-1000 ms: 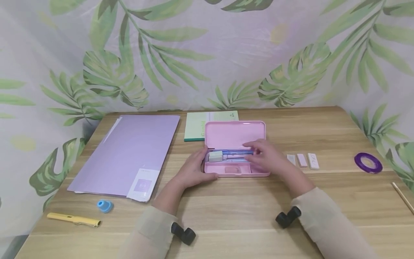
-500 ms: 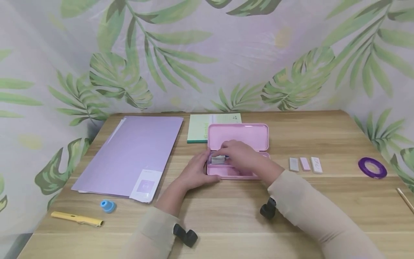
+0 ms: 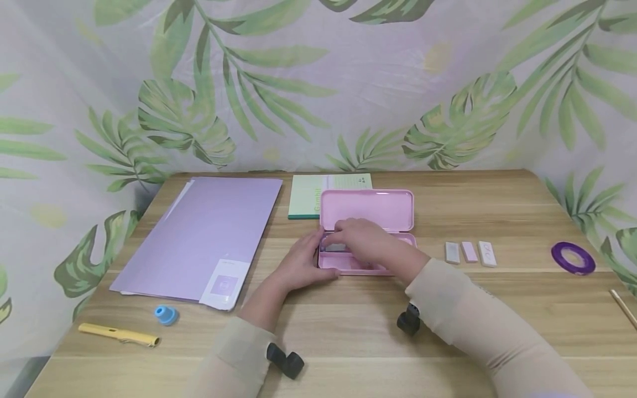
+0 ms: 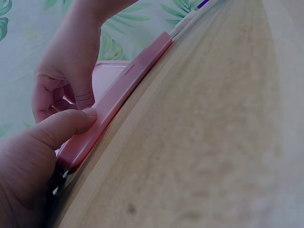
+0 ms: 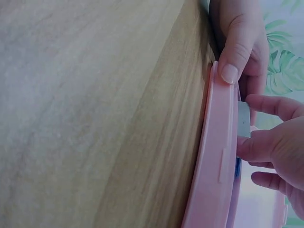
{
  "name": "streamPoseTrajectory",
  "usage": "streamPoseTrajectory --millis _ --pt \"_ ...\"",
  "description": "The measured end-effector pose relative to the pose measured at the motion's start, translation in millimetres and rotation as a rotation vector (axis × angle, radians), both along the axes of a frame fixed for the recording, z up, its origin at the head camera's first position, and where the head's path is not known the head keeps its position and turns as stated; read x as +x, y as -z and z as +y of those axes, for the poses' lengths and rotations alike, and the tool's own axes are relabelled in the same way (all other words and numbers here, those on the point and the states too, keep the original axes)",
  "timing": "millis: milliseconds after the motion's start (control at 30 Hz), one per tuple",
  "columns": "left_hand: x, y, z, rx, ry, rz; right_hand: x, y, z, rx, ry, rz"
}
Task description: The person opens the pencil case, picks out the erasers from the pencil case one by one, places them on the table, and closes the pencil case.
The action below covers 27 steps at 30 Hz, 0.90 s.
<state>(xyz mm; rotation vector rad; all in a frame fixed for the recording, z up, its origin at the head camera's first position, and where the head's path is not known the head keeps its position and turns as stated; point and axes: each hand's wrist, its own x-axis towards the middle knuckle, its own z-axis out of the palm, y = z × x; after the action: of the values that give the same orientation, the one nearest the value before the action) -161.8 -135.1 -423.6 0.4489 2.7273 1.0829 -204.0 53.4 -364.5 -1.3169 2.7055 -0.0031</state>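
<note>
A pink pencil case [image 3: 367,210] lies on the wooden table with its lid raised. My left hand [image 3: 297,264] grips the case's left end, the thumb on the front wall in the left wrist view. My right hand [image 3: 367,241] reaches into the case from above. Its thumb and index finger hold a small greyish eraser [image 5: 243,118] at both ends, in the left part of the case. Most of the pens inside are hidden under the right hand; a bit of blue shows in the right wrist view.
Left lie a purple folder [image 3: 209,232], a blue cap-like piece [image 3: 166,315] and a yellow pen [image 3: 119,335]. A green notebook [image 3: 304,196] is behind the case. Rightward are three small erasers [image 3: 469,252], a purple tape roll [image 3: 557,258] and a thin stick [image 3: 623,308].
My right hand has moved left across the pencil case, from its right side to the eraser, and now covers the pens. The left hand keeps its grip on the case.
</note>
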Motion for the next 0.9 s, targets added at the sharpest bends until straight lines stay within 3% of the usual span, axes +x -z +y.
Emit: streamPoseTrajectory --millis 133,267,467,567,667,900 --pt "0.2 0.0 -0.2 0.005 0.001 0.005 -1.2 -0.5 0.5 -0.006 0.016 0.004" --pt "0.8 -0.4 0.2 0.015 -0.003 0.001 -3.6 -1.4 6.8 -0.08 0.062 -0.014" --pt "0.3 -0.2 1.3 0.012 -0.011 -0.002 -0.8 -2.1 34.7 -0.321 0.227 -0.116" --pt "-0.7 0.8 2.1 0.002 -0.017 -0.003 7.0 0.8 60.5 -0.494 0.311 -0.178" --pt "-1.6 1.7 2.2 -0.009 -0.02 -0.006 18.2 4.1 91.0 -0.581 0.404 -0.228" --pt "-1.3 1.4 2.6 -0.013 -0.027 -0.028 51.4 17.0 160.9 -0.613 0.601 -0.197"
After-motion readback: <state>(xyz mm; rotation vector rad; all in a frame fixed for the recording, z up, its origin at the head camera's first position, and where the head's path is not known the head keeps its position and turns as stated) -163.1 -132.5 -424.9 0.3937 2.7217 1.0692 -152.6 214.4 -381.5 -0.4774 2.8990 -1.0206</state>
